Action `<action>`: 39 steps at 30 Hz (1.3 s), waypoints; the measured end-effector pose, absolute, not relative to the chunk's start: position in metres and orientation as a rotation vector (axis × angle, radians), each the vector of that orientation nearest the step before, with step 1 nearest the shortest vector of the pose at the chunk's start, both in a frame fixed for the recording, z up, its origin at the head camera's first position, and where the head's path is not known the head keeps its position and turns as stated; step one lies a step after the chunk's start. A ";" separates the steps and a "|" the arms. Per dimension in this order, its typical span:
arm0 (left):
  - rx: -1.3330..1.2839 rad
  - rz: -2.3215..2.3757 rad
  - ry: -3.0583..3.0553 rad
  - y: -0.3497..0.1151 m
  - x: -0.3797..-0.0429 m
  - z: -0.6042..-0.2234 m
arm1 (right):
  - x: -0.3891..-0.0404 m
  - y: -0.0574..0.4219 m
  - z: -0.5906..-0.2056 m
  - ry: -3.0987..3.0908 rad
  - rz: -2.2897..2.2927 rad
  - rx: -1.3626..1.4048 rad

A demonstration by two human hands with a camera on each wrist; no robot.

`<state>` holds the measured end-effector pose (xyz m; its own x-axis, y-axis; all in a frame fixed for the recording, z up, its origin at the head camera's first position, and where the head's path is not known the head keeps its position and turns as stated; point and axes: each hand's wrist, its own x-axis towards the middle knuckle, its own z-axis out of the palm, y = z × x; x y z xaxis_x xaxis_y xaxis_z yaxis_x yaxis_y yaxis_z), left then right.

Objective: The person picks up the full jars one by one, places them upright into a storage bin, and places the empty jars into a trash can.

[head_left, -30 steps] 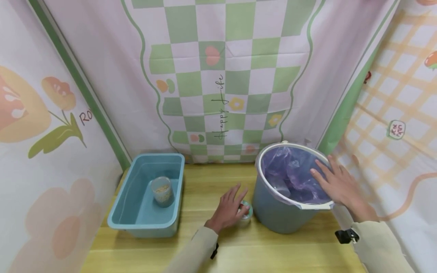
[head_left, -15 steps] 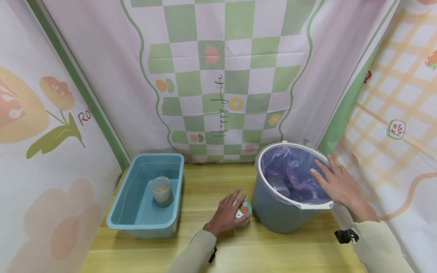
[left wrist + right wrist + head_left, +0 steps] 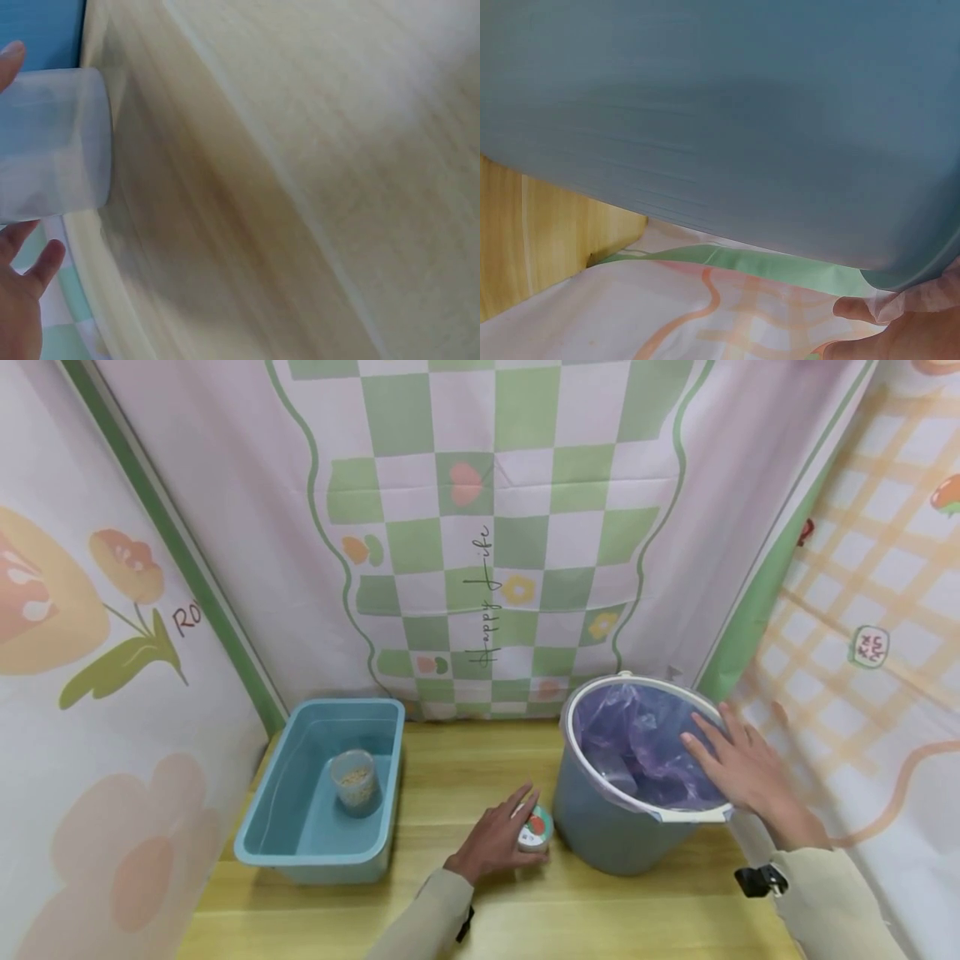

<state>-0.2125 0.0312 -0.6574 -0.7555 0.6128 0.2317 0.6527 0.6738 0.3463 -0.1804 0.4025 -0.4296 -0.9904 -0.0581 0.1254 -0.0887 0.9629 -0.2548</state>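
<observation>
My left hand (image 3: 495, 839) is around a small clear plastic cup with a printed red and green lid (image 3: 536, 828), standing beside the bucket. In the left wrist view, thumb and fingers lie on opposite sides of the translucent cup (image 3: 56, 142). My right hand (image 3: 753, 777) rests on the rim of a blue-grey bucket (image 3: 622, 839), some fingers stretched over its mouth. The right wrist view shows other fingertips (image 3: 853, 307) outside, beside the rim. A purple plastic bag (image 3: 652, 735) lines the bucket, and a clear piece of plastic (image 3: 611, 768) lies in it.
To the left stands a blue rectangular basin (image 3: 300, 802) holding a clear cup of pale grains (image 3: 356, 777). Both containers stand on a wooden table (image 3: 450, 752). Printed cloth (image 3: 502, 610) hangs behind and along both sides.
My left hand has slid slightly toward me, its thumb and fingers now at the lidded cup's sides, with more of the lid showing. My right hand stays on the bucket rim.
</observation>
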 end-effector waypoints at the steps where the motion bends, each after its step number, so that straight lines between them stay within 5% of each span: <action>1: -1.056 -0.635 -2.786 0.031 -0.212 -0.658 | -0.180 0.402 -0.430 -2.999 0.400 0.113; 17: -1.053 -0.612 -2.674 0.022 -0.212 -0.649 | -0.180 0.404 -0.437 -2.985 0.408 0.112; 39: -0.908 -0.530 -2.546 -0.004 -0.265 -0.583 | -0.181 0.404 -0.433 -2.982 0.404 0.120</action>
<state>-0.2652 -0.0039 -0.5833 -0.7168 0.5144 0.4707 0.6595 0.7194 0.2181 -0.1810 0.4040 -0.4332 -0.9883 -0.0615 0.1393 -0.0963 0.9610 -0.2593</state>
